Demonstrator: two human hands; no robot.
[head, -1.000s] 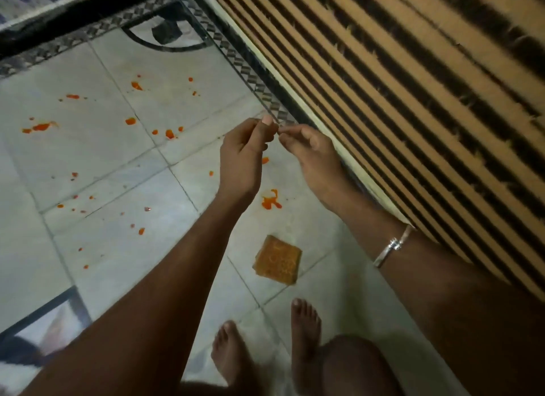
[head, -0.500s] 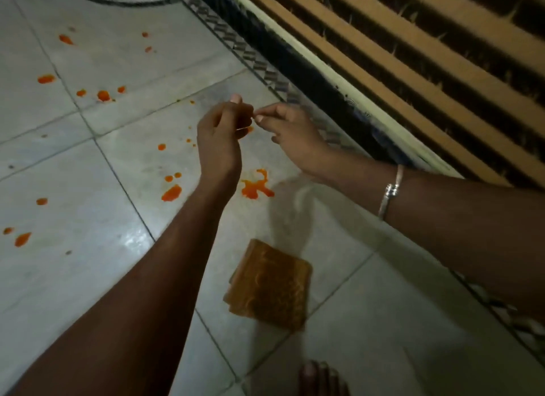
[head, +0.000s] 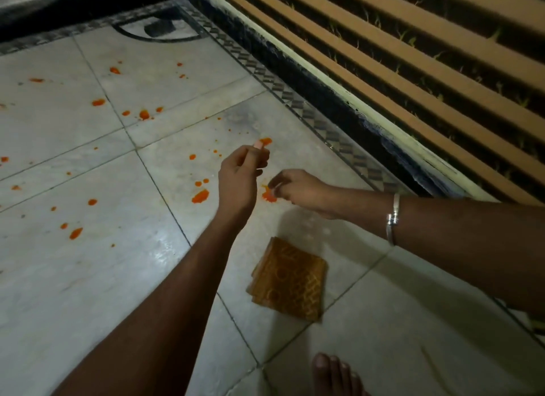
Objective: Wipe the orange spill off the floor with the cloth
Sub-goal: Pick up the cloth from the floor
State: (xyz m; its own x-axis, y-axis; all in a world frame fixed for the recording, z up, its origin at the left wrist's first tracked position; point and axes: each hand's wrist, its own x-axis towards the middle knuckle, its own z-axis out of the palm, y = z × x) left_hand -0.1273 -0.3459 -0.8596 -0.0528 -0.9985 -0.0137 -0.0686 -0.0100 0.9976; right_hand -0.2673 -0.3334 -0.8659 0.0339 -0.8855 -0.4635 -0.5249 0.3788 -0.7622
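A home floor: pale tiles (head: pixel 73 277) (patterned border (head: pixel 295 101)), bare foot (head: pixel 333 375).

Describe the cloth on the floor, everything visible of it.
The cloth is a mustard-brown fabric with a darker pattern that includes rings. It is folded into a rough square, and its layers show fanned along the left edge. It lies flat, turned cornerwise, on the pale tiled floor, with its near corner close to a tile joint. Neither the left hand nor the right hand touches it.
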